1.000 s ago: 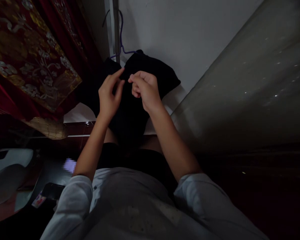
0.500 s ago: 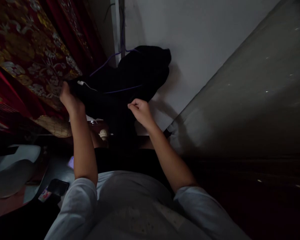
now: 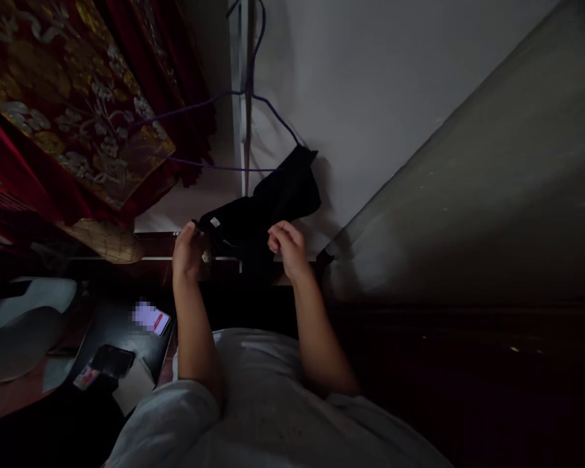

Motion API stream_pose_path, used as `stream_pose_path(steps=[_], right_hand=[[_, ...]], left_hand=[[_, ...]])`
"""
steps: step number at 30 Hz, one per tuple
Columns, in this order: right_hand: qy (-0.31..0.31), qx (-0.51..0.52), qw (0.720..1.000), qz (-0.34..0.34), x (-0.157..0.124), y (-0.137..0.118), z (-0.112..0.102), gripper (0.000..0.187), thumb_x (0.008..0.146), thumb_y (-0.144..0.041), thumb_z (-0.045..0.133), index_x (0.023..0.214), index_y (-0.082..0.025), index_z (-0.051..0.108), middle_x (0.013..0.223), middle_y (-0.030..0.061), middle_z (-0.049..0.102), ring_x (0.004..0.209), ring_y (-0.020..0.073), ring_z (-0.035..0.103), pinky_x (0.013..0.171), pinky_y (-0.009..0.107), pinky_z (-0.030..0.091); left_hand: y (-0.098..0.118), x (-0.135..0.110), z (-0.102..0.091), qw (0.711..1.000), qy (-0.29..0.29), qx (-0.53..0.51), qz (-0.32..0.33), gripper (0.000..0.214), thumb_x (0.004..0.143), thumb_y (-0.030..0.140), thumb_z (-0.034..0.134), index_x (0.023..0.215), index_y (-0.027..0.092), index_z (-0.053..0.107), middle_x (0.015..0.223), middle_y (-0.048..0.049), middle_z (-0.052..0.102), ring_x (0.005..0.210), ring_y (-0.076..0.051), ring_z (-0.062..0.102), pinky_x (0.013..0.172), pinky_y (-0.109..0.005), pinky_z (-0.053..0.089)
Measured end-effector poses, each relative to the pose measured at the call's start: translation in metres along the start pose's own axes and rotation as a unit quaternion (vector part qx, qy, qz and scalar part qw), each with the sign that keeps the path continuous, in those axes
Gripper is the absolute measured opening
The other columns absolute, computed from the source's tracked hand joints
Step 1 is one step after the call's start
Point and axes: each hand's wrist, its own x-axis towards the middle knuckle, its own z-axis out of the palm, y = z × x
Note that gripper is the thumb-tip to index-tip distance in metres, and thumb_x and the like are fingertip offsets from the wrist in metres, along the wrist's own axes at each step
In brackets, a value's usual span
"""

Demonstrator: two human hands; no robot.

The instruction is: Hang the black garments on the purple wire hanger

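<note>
A black garment (image 3: pixel 292 188) hangs in front of me from one arm of a purple wire hanger (image 3: pixel 273 112). The hanger's other arm is bare. My left hand (image 3: pixel 188 253) is closed on the garment's left edge, near a small white label (image 3: pixel 215 222). On the right, my right hand (image 3: pixel 288 247) has its fingers curled in against the black cloth. Dark folds hide exactly how much cloth lies in the fingers. The lower part of the garment drops toward my lap and merges with the dark there.
A pale post (image 3: pixel 245 130) stands behind the hanger. Embroidered red cloth (image 3: pixel 97 117) hangs at left. A lit phone (image 3: pixel 153 318) and a dark phone (image 3: pixel 113 361) lie on a black surface (image 3: pixel 104 325). A large grey covered shape (image 3: pixel 468 208) slopes along the right.
The garment has come off the hanger's left arm and moved down. My left hand has moved right and toward me with it; my right hand has shifted slightly down and right.
</note>
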Motion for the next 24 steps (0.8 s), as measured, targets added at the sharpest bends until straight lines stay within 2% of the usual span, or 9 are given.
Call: stream_pose_path(steps=[3, 7, 12, 14, 16, 17, 19, 22, 24], right_hand=[[0.004, -0.101, 0.994, -0.026, 0.001, 0.004, 0.002, 0.025, 0.086, -0.045, 0.062, 0.078, -0.023, 0.059, 0.065, -0.0030, 0.051, 0.063, 0.0139, 0.047, 0.062, 0.028, 0.037], [-0.023, -0.218, 0.974, -0.060, -0.009, 0.006, 0.011, 0.021, 0.083, -0.043, 0.065, 0.082, -0.022, 0.065, 0.091, 0.0055, 0.064, 0.094, 0.0229, 0.060, 0.087, 0.036, 0.047], [-0.143, -0.064, 0.987, -0.030, -0.027, -0.010, 0.035, 0.041, 0.084, -0.044, 0.069, 0.120, -0.026, 0.060, 0.127, 0.0066, 0.067, 0.124, 0.0240, 0.060, 0.112, 0.038, 0.044], [-0.149, -0.036, 0.987, -0.046, -0.032, -0.017, 0.044, 0.045, 0.083, -0.042, 0.070, 0.125, -0.027, 0.059, 0.133, 0.0052, 0.066, 0.129, 0.0231, 0.058, 0.113, 0.036, 0.043], [-0.129, -0.068, 0.988, -0.052, -0.033, -0.025, 0.046, 0.037, 0.080, -0.036, 0.071, 0.115, -0.025, 0.064, 0.120, 0.0045, 0.070, 0.114, 0.0236, 0.064, 0.103, 0.035, 0.050], [-0.125, -0.097, 0.986, -0.046, -0.032, -0.029, 0.044, 0.027, 0.077, -0.033, 0.070, 0.103, -0.023, 0.067, 0.105, 0.0038, 0.072, 0.099, 0.0228, 0.066, 0.091, 0.034, 0.054], [-0.129, -0.154, 0.979, -0.027, -0.024, -0.041, 0.037, 0.012, 0.074, -0.032, 0.068, 0.074, -0.021, 0.062, 0.072, 0.0004, 0.062, 0.067, 0.0175, 0.057, 0.062, 0.030, 0.048], [-0.109, -0.198, 0.972, -0.067, 0.002, -0.070, 0.021, 0.027, 0.070, -0.030, 0.065, 0.054, -0.021, 0.046, 0.055, -0.0029, 0.041, 0.052, 0.0109, 0.036, 0.048, 0.027, 0.031], [-0.067, -0.195, 0.970, -0.132, 0.025, -0.092, 0.013, 0.031, 0.068, -0.027, 0.066, 0.051, -0.021, 0.040, 0.054, -0.0033, 0.035, 0.053, 0.0096, 0.031, 0.048, 0.026, 0.028]], left_hand=[[0.003, -0.002, 0.007, 0.999, -0.023, 0.032, 0.004, 0.025, 0.095, 0.045, 0.069, 0.105, 0.022, 0.073, 0.100, -0.0054, 0.077, 0.103, -0.021, 0.072, 0.091, -0.034, 0.060], [0.001, -0.010, 0.028, 0.999, -0.031, 0.030, -0.001, 0.026, 0.094, 0.047, 0.070, 0.100, 0.022, 0.073, 0.101, -0.0046, 0.076, 0.097, -0.018, 0.072, 0.086, -0.030, 0.059], [0.004, -0.025, 0.058, 0.999, -0.019, -0.032, -0.009, 0.026, 0.092, 0.046, 0.073, 0.100, 0.021, 0.075, 0.100, -0.0043, 0.075, 0.088, -0.015, 0.071, 0.075, -0.025, 0.057], [0.011, -0.027, 0.066, 0.999, -0.026, -0.015, 0.026, 0.025, 0.092, 0.045, 0.074, 0.099, 0.021, 0.076, 0.100, -0.0053, 0.075, 0.092, -0.017, 0.071, 0.079, -0.027, 0.057], [0.018, -0.023, 0.070, 0.995, -0.035, 0.027, 0.088, 0.026, 0.092, 0.046, 0.074, 0.098, 0.021, 0.076, 0.112, -0.0073, 0.074, 0.107, -0.020, 0.070, 0.089, -0.030, 0.057], [0.020, -0.020, 0.070, 0.991, -0.046, 0.050, 0.117, 0.026, 0.092, 0.047, 0.073, 0.098, 0.022, 0.076, 0.122, -0.0080, 0.072, 0.116, -0.022, 0.067, 0.094, -0.032, 0.056], [0.018, -0.011, 0.069, 0.981, -0.096, 0.089, 0.142, 0.030, 0.097, 0.052, 0.065, 0.102, 0.024, 0.074, 0.134, -0.0081, 0.067, 0.126, -0.024, 0.063, 0.102, -0.037, 0.054], [0.002, 0.001, 0.056, 0.961, -0.224, 0.132, 0.091, 0.042, 0.102, 0.061, 0.051, 0.104, 0.026, 0.073, 0.115, -0.0090, 0.074, 0.115, -0.026, 0.069, 0.098, -0.041, 0.057], [-0.012, 0.005, 0.042, 0.919, -0.350, 0.177, 0.032, 0.046, 0.099, 0.064, 0.052, 0.097, 0.024, 0.075, 0.094, -0.0087, 0.076, 0.101, -0.027, 0.073, 0.091, -0.041, 0.059]])
